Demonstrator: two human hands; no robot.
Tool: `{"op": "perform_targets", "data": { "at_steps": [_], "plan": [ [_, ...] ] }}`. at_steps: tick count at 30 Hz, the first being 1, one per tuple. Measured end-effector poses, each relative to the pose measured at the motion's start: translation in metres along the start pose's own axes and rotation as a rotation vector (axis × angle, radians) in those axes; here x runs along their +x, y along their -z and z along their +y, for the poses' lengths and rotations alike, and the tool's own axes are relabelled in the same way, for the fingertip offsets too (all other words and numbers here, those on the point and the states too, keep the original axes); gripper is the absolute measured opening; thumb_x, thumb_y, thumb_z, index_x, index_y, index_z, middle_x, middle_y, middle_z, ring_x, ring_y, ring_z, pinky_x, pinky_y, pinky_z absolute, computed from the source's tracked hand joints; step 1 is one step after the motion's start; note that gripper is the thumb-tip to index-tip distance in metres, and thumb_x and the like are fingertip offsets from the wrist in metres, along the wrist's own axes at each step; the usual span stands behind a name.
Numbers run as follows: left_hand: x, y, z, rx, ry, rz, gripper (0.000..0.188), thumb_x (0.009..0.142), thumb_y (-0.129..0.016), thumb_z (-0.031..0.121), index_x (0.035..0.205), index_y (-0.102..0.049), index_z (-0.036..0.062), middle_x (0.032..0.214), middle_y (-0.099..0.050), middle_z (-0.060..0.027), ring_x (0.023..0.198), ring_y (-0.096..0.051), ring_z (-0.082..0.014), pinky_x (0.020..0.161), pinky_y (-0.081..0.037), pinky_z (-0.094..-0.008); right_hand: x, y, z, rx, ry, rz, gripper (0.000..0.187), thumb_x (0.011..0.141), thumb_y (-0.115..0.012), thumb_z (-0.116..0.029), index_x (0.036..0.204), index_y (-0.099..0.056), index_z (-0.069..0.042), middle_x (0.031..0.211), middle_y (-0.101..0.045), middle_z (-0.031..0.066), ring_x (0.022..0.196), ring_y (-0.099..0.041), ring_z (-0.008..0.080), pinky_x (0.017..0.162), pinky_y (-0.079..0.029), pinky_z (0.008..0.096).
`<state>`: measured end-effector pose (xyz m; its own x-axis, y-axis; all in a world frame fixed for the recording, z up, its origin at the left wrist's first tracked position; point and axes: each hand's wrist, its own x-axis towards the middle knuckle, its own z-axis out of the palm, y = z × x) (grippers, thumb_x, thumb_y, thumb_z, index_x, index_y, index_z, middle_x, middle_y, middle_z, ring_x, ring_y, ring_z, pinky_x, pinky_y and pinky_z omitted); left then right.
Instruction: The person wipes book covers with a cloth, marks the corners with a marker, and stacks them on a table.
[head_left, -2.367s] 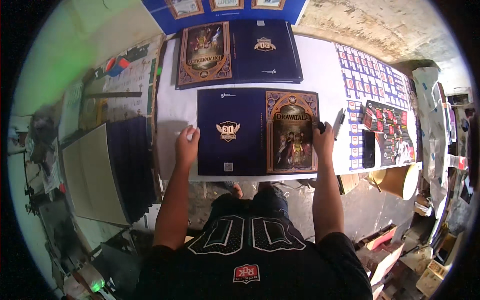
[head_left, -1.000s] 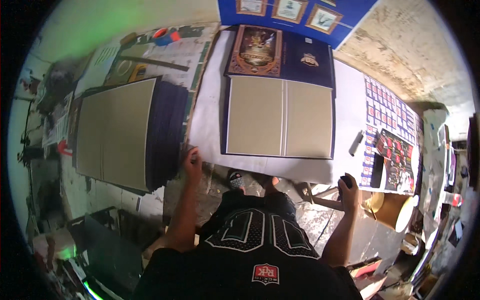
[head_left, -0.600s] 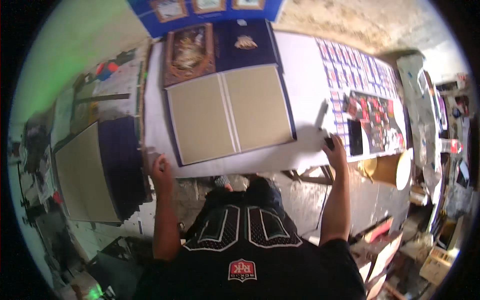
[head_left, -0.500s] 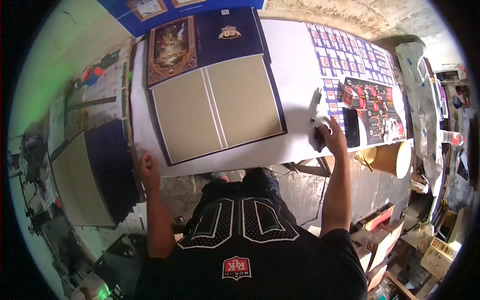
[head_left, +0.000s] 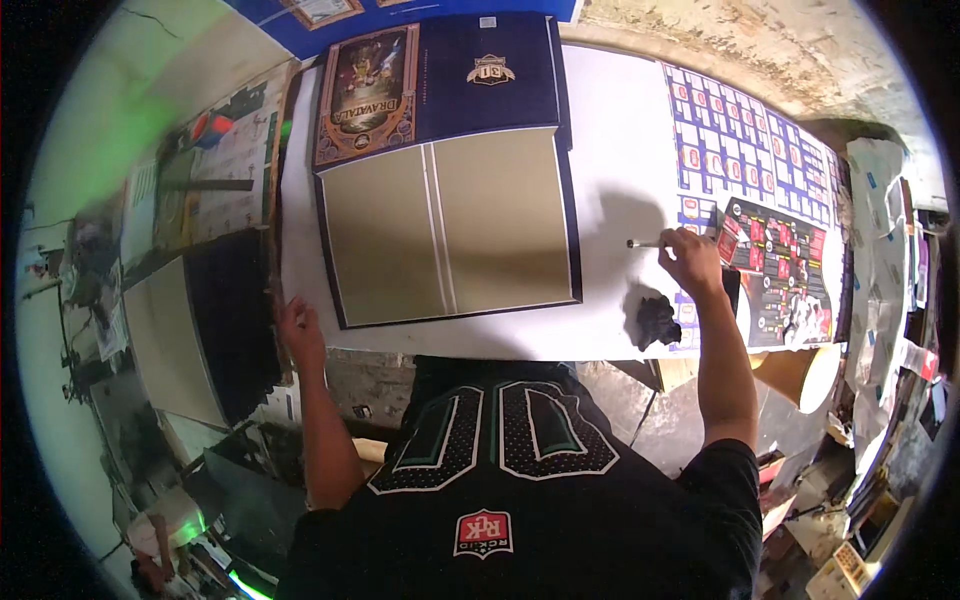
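Note:
My right hand (head_left: pixel 692 264) is closed on a slim pen-like tool (head_left: pixel 645 244), held level above the white tabletop with its dark end pointing left. Below that hand lies a crumpled black cloth (head_left: pixel 658 322), not touched by it. My left hand (head_left: pixel 300 325) rests at the left front edge of the table, fingers loosely bent, with nothing visible in it. Between the hands lies a large cover board (head_left: pixel 500 220), its beige inner panels up and its rim navy. Across its far part lies a navy cover (head_left: pixel 450 80) with an ornate picture panel.
Printed blue-and-white sheets (head_left: pixel 730 130) and a black-and-red leaflet (head_left: pixel 785 270) cover the table's right side. A dark phone (head_left: pixel 733 288) is partly hidden by my right forearm. Another beige and navy board (head_left: pixel 175 340) stands left of the table. A yellowish bucket (head_left: pixel 795 375) is below the right edge.
My right hand has left the black cloth and picked up the pen-like tool that lay beyond it. The left hand stays at the table edge. The whole view has shifted slightly.

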<state>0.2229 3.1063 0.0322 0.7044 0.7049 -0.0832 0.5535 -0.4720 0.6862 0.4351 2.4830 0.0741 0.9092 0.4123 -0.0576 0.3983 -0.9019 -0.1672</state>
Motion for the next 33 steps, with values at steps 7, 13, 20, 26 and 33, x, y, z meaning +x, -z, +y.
{"op": "perform_targets", "data": {
  "at_steps": [7,13,20,26,33],
  "plan": [
    [0.049,-0.026,-0.003,-0.021,-0.078,0.069,0.031,0.091,-0.063,0.02,0.115,-0.065,0.0004,0.115,-0.063,-0.0149,0.111,-0.059,-0.0278,0.093,-0.046,-0.0387,0.047,0.013,-0.048,1.269,-0.208,0.416,0.015,0.089,-0.061,-0.006,0.1,-0.053,-0.002,0.081,-0.055,0.0046,0.07,-0.056,0.0154,0.062,-0.051,0.032],
    [0.114,-0.063,0.088,-0.109,0.02,-0.035,0.038,0.091,-0.061,0.037,0.11,-0.068,0.0043,0.104,-0.069,-0.018,0.099,-0.065,-0.0355,0.085,-0.05,-0.0418,0.098,-0.007,-0.106,1.701,0.012,0.125,0.031,0.095,-0.059,-0.027,0.114,-0.054,-0.002,0.102,-0.058,0.0079,0.08,-0.065,0.0208,0.071,-0.056,0.037],
    [0.126,-0.048,0.116,-0.213,0.085,-0.193,0.034,0.091,-0.063,0.03,0.108,-0.067,0.0012,0.096,-0.07,-0.0179,0.087,-0.068,-0.0319,0.078,-0.051,-0.0398,0.192,0.0,-0.174,1.585,-0.026,-0.078,0.031,0.089,-0.069,-0.015,0.11,-0.052,0.001,0.086,-0.064,0.0101,0.08,-0.066,0.0193,0.079,-0.054,0.0347],
    [0.149,-0.065,0.11,-0.305,0.05,-0.294,0.04,0.093,-0.063,0.032,0.115,-0.065,-0.0004,0.099,-0.069,-0.0184,0.09,-0.068,-0.0286,0.081,-0.051,-0.0381,0.298,-0.016,-0.246,1.578,0.153,-0.203,0.024,0.09,-0.065,-0.012,0.106,-0.054,0.002,0.089,-0.065,0.0125,0.079,-0.065,0.0231,0.076,-0.052,0.037],
    [0.157,-0.076,0.101,-0.27,0.094,-0.205,0.031,0.092,-0.063,0.031,0.104,-0.071,0.0039,0.084,-0.07,-0.0158,0.074,-0.069,-0.0263,0.069,-0.052,-0.0359,0.376,-0.053,-0.359,1.029,0.389,-0.406,0.021,0.085,-0.072,-0.015,0.099,-0.064,0.0,0.089,-0.066,0.0086,0.077,-0.064,0.0172,0.07,-0.05,0.0284]
  ]
}}
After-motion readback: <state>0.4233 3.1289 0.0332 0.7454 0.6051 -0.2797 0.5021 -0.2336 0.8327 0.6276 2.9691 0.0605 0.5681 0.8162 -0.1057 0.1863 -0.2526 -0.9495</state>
